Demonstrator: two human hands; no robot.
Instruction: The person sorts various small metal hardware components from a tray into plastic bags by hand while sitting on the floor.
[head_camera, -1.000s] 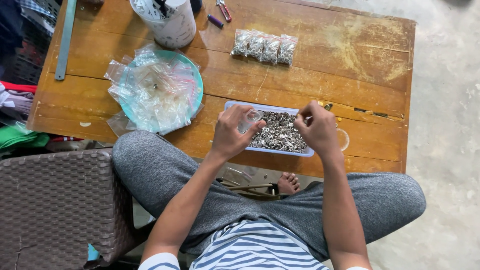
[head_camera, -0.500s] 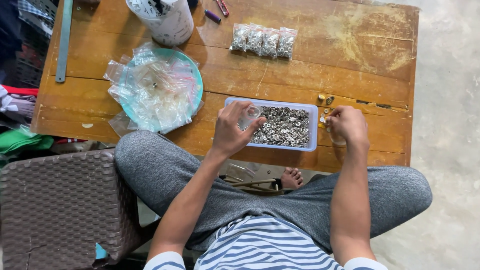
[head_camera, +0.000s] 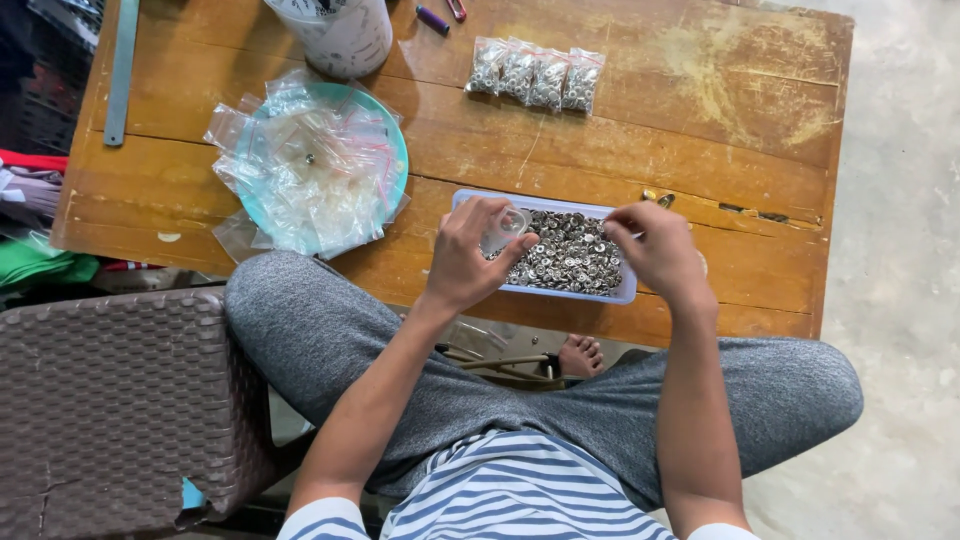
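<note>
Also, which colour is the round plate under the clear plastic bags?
The plate is light turquoise, seen in the head view, left of the tray.

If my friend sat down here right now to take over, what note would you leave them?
Left hand: holds a small clear plastic bag over the tray's left end.
Right hand: fingertips pinched over the tray's right end; whether it holds a piece is too small to tell.
Pale blue rectangular tray of small silver metal rings: at the wooden table's near edge.
Done: four filled clear bags lie in a row at the far side.
Left: the tray is still well filled; empty clear bags are piled on the round teal plate.
</note>
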